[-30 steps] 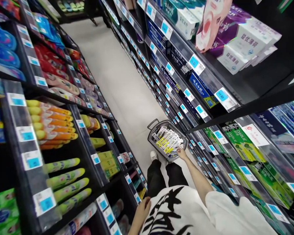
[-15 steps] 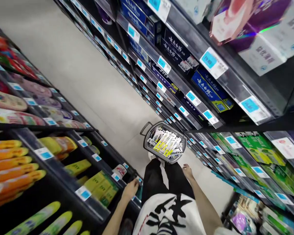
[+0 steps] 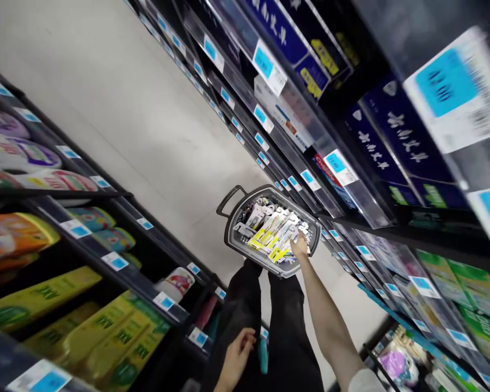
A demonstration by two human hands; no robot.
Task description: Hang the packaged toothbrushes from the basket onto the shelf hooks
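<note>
A dark grey shopping basket stands on the floor before my feet, its handle folded out to the left. Heaped inside are many slim white packs, some with yellow ends, which look like packaged toothbrushes. My right hand reaches over the basket's right side, its fingers stretched down at the packs; whether one is between them is too small to make out. Low over my left thigh, my left hand hangs with loosely bent fingers and nothing visible in it.
Shelves with boxed toothpaste and price tags rise close on my right. On the left, a shelf holds yellow bottles and other packs. Grey floor runs ahead between them. A rack of mixed goods stands at lower right.
My right hand has moved from beside my leg up into the basket. My left hand has come from the shelf side to over my thigh. The view has moved closer to the basket.
</note>
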